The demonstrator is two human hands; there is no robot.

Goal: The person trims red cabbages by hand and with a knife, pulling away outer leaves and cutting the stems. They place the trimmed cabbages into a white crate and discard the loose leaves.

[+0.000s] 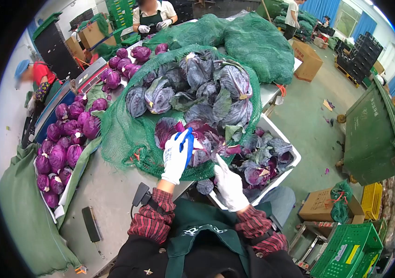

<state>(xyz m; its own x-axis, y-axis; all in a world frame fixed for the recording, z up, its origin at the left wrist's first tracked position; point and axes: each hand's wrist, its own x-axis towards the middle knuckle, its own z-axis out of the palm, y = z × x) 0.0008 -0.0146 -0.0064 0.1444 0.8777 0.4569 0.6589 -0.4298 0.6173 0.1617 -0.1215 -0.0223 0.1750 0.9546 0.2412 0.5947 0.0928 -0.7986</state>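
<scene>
My left hand [177,155], in a white glove with a blue palm, grips a red cabbage [200,144] at the near edge of an opened green mesh sack [123,134]. Close to the cabbage's right side is my right hand [230,185], also in a white glove, its fingers closed; what they hold is too small to make out. Purple outer leaves [229,150] spread near its fingertips. Behind my hands, several dark, leafy red cabbages [197,74] lie in the sack. Below and right stands a white crate [290,160] full of loose cabbage leaves [264,160].
Trimmed cabbages [58,157] fill a cloth-lined container at left. A dark phone-like object [91,224] lies on the metal table [118,199]. Full mesh sacks [260,44] sit behind. At right are a green bin [376,129] and a green basket [346,252]. Co-workers [154,16] stand farther back.
</scene>
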